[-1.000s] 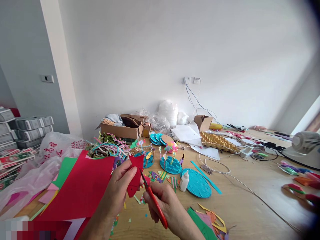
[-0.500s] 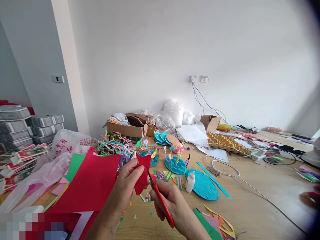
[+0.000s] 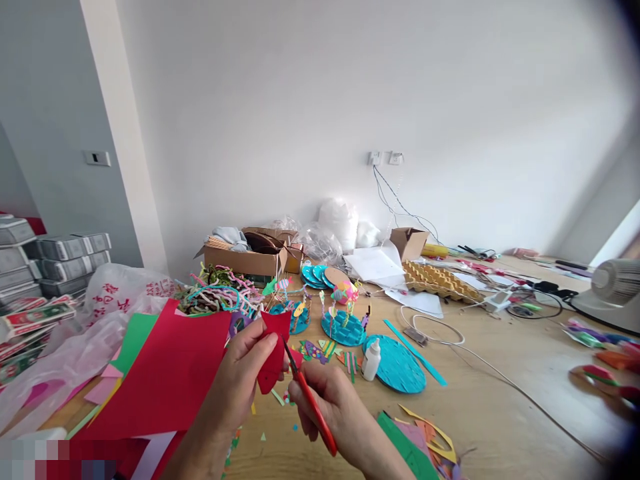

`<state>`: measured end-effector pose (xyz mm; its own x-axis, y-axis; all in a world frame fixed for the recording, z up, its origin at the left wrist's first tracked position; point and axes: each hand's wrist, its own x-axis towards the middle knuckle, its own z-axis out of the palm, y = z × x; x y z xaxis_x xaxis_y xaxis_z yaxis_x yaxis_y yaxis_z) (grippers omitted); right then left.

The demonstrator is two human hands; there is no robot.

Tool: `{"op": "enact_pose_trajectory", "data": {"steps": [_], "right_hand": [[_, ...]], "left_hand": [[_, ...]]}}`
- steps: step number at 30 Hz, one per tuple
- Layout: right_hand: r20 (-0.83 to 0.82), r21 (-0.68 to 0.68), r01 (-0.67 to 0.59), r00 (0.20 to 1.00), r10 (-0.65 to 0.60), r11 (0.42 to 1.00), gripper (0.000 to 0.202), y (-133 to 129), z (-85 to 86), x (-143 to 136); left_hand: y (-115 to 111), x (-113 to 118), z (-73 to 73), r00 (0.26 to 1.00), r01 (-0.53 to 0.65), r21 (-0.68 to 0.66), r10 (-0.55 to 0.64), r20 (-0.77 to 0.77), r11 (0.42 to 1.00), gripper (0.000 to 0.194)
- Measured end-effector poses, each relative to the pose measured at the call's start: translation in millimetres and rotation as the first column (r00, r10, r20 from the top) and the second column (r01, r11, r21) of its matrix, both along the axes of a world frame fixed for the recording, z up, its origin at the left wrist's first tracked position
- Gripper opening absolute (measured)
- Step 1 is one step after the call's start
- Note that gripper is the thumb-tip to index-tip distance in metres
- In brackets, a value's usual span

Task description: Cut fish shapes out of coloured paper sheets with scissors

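Note:
Between its thumb and fingers, my left hand (image 3: 250, 363) pinches a small piece of red paper (image 3: 271, 363) above the table. My right hand (image 3: 327, 400) is closed round the handles of red-handled scissors (image 3: 316, 408), whose blades point up and left at the paper's right edge. How far the blades are apart is hard to make out. A large red sheet (image 3: 165, 373) lies left of my hands, over green and pink sheets. Just beyond my hands lie striped and dotted paper fish (image 3: 327, 348). A white glue bottle (image 3: 371, 360) stands to their right.
Blue discs (image 3: 400, 367) sit by the glue bottle, one bearing small figures. Pipe cleaners (image 3: 220, 290) are heaped behind the red sheet, near a cardboard box (image 3: 243, 260). A white cable (image 3: 520, 387) crosses the right side. Paper scraps (image 3: 425, 437) lie at the front right.
The whole scene has shifted left as the view turned right, bringing a fan in at the right edge. Both hands keep hold of the red paper and scissors, with little change between them.

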<state>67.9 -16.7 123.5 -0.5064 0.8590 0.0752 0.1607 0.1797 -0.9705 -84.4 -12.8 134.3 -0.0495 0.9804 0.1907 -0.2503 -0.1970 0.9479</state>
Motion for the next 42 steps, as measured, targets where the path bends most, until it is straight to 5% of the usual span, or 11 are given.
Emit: {"op": "enact_pose_trajectory", "data": {"steps": [42], "right_hand": [[-0.02,-0.012,-0.007,1.0,0.007,1.0,0.024,-4.4,5.1,0.4]], "left_hand": [[-1.9,0.3,3.9,0.999,-0.006,0.003,0.006,-0.051,1.0,0.017]]}}
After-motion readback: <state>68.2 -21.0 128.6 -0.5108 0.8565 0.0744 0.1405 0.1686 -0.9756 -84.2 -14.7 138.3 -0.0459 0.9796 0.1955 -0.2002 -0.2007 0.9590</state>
